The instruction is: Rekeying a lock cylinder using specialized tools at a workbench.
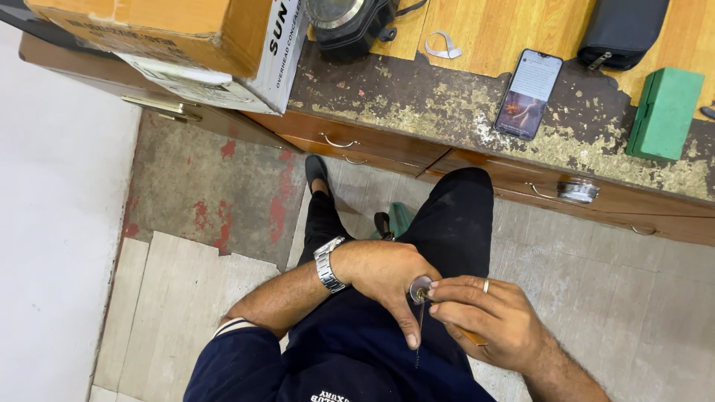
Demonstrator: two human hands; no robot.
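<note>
Below the scarred wooden bench (477, 112), mid-frame, we clasp a small round metal part (418, 289) in our left hand (387, 272) while our right hand (484, 320) pinches a thin tool (421, 313) at it, needing steadiness.

I see bright, even light with soft shadows under the desk edge (477, 160). Glare whitens the left of the frame; focus is sharp, edges slightly stretched.
</note>
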